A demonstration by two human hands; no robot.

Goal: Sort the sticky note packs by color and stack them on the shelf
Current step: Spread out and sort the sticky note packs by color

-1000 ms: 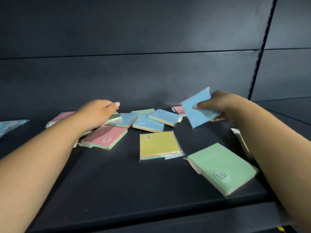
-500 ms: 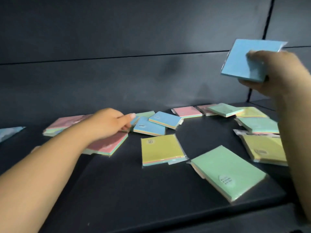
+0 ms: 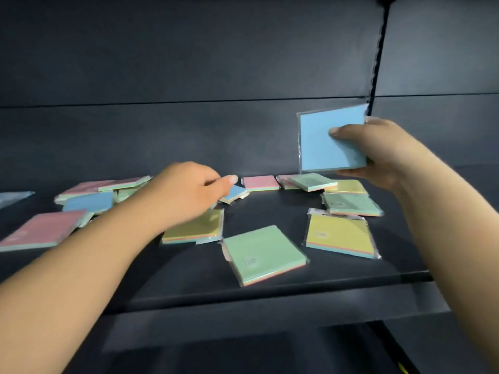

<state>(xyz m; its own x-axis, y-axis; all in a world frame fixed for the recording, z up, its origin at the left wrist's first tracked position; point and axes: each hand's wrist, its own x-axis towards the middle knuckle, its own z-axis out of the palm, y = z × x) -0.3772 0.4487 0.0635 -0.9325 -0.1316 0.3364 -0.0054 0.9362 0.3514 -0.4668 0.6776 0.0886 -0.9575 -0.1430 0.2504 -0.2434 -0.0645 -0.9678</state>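
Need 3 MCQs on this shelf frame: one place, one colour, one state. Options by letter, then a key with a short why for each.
1. Where is the green pack with a label on top?
A. near the shelf's front edge
B. against the back wall
C. in the right hand

2. What colour faces the camera on the pack in the right hand?
A. pink
B. yellow
C. blue

3. What is the left hand doing?
A. resting flat and open on a green pack
B. reaching with curled fingers to a small blue pack
C. hanging off the shelf

Key: 1 A, it lies closest to the front edge. 2 C, its blue face is lifted toward the camera. 3 B, its fingertips meet the small blue pack; a firm grip cannot be told.
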